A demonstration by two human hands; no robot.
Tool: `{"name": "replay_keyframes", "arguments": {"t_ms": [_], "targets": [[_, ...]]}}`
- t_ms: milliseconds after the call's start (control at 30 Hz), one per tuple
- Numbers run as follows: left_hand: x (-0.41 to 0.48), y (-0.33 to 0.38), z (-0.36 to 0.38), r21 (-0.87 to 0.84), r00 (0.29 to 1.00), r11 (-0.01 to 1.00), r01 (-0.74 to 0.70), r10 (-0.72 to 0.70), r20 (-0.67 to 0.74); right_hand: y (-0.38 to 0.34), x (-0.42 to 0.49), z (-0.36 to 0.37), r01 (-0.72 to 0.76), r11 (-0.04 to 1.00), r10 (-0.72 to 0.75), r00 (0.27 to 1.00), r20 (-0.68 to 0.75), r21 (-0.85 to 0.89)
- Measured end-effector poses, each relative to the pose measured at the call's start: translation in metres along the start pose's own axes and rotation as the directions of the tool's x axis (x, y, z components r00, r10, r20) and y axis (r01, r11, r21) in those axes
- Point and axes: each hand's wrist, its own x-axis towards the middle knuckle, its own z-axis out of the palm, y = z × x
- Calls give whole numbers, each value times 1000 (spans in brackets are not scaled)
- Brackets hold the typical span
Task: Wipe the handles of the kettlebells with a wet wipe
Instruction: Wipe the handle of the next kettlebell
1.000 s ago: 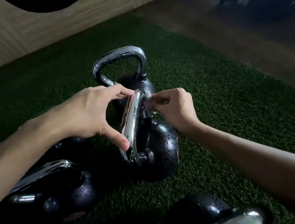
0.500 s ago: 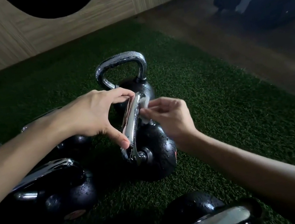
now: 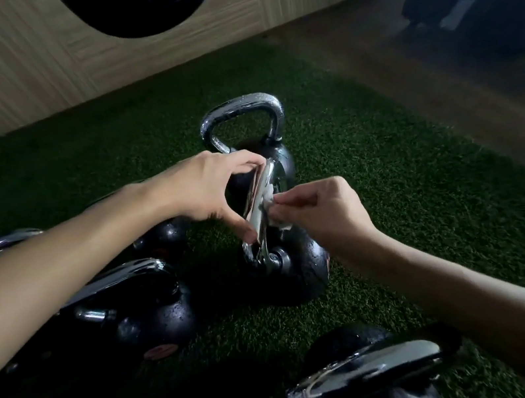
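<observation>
Handle (image 3: 260,199) of the middle kettlebell (image 3: 301,272), upright on the turf (image 3: 429,205), was pinched between the left hand's (image 3: 203,187) forefinger and thumb. The right hand (image 3: 322,209), pinching the wipe (image 3: 274,212), had slid it from the top to mid-handle; the lower stretch probably remained unwiped.

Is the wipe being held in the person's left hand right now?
No, the right hand pinches the wipe against the handle, while the left hand holds that handle.
</observation>
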Motion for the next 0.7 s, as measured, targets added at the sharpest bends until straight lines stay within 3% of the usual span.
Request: {"name": "replay_keyframes", "arguments": {"t_ms": [100,367,500,633,700], "targets": [[-3,-2,1,-25,1000,1000,-3,3,-3,-11,12,-9,-64,998,63,995,75,10],[-5,-5,4,-16,1000,1000,1,-1,-14,-3,-11,-1,-131,972,172,962,210,-196],[-5,-6,4,-19,1000,1000,-2,1,-9,-6,-11,-3,-40,939,130,961,244,-341],[-6,-7,4,-25,1000,1000,-5,5,19,-3,-9,-5,-57,974,115,958,263,-219],[-7,-9,4,-51,1000,999,12,-11,26,3,-5,-3,-70,960,147,951,272,-273]]}}
